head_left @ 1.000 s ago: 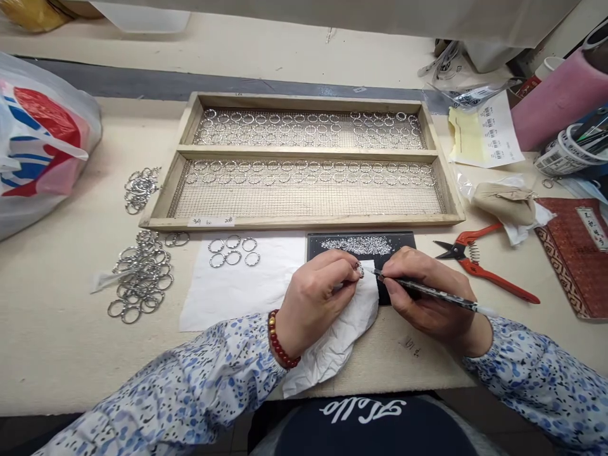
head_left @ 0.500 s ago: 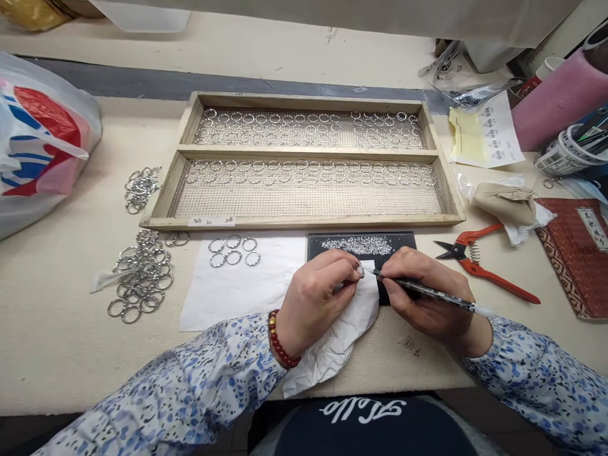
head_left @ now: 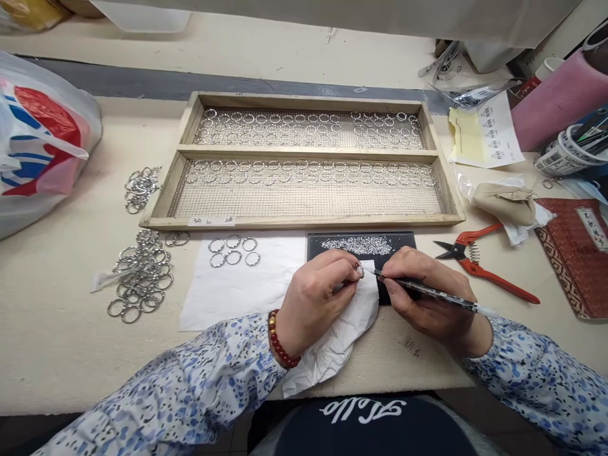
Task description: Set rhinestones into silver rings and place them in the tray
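Observation:
My left hand (head_left: 320,297) pinches a small silver ring (head_left: 360,270) between thumb and forefinger, above a crumpled white tissue (head_left: 332,354). In my right hand (head_left: 427,301) is a slim pen-like tool (head_left: 437,293) with a patterned barrel, its pale tip pointing at the ring; whether it touches I cannot tell. Behind both hands lies a black ridged tray (head_left: 406,240) bearing tiny sparkling stones (head_left: 361,244). Several finished-looking rings (head_left: 234,257) sit in two rows on white paper (head_left: 204,304) to the left.
A wooden mesh-bottomed frame (head_left: 304,221) with rows of rings spans the back. Piles of rings (head_left: 142,278) lie at left, beside a plastic bag (head_left: 47,139). Orange-handled cutters (head_left: 479,259), a red booklet (head_left: 574,253) and a cup of tools (head_left: 565,152) stand or lie at right.
Almost nothing differs. The pen-like tool in my right hand has shifted very slightly, while my left hand keeps its hold on the ring.

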Demonstrator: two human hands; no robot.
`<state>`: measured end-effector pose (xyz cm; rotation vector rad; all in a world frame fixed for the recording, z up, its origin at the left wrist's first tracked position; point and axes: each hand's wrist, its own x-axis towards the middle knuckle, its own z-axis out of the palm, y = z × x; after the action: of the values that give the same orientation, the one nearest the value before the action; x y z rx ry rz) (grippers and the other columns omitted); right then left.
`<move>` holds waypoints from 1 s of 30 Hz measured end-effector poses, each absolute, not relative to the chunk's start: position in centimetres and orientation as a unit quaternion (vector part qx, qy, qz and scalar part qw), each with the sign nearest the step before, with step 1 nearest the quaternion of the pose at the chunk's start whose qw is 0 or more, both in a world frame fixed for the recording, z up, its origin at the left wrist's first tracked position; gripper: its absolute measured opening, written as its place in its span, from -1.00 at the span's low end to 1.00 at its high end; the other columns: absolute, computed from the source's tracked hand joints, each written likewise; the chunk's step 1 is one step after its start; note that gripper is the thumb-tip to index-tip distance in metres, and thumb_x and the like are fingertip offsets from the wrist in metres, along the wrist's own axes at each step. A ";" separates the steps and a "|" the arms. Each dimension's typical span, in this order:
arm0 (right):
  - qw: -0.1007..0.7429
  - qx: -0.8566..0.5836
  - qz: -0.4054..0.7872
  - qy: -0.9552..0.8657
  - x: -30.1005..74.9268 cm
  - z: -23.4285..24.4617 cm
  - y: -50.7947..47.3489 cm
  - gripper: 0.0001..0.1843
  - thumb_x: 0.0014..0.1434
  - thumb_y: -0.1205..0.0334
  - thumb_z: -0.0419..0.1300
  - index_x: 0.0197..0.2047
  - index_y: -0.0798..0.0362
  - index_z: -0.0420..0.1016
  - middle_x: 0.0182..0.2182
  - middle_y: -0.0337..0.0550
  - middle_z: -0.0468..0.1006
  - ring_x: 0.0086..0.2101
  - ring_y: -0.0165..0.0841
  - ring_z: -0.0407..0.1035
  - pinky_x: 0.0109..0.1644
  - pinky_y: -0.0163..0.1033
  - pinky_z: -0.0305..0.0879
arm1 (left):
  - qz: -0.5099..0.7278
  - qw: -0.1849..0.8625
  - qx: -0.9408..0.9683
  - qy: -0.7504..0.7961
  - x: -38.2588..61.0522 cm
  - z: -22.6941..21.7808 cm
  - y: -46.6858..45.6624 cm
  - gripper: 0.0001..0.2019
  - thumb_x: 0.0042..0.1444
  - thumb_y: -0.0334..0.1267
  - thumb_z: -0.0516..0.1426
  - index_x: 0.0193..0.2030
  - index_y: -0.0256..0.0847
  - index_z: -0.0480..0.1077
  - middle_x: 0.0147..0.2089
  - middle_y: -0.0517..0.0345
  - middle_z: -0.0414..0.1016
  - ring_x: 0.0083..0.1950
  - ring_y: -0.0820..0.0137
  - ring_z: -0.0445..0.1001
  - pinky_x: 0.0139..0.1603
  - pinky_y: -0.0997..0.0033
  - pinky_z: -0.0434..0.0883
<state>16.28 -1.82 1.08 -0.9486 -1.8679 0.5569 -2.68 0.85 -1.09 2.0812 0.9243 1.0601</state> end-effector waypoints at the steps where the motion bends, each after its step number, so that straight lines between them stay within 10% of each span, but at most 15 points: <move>1: 0.466 -0.388 0.229 -0.761 16.3 1.1 -1.8 -0.81 0.13 0.53 0.17 -0.20 0.12 0.45 -0.39 -0.11 0.50 -0.36 -0.33 0.43 -0.27 -0.15 0.43 | 0.402 0.310 0.787 0.350 -2.7 -1.1 0.8 -0.82 0.03 -0.61 0.15 -0.42 -0.25 0.40 -0.27 0.07 0.55 -0.23 0.39 0.54 -0.24 0.42 0.52; 30: 0.462 -0.394 0.219 -0.764 16.3 1.2 -1.8 -0.80 0.14 0.52 0.16 -0.19 0.08 0.44 -0.41 -0.13 0.50 -0.38 -0.33 0.43 -0.29 -0.17 0.42 | 0.404 0.309 0.788 0.347 -2.7 -1.1 0.9 -0.83 0.03 -0.60 0.15 -0.43 -0.26 0.40 -0.27 0.05 0.56 -0.23 0.38 0.55 -0.25 0.42 0.53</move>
<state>16.29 -1.84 1.20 -0.9682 -1.8794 0.5388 -2.70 0.87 -1.07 2.0807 0.9178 1.0678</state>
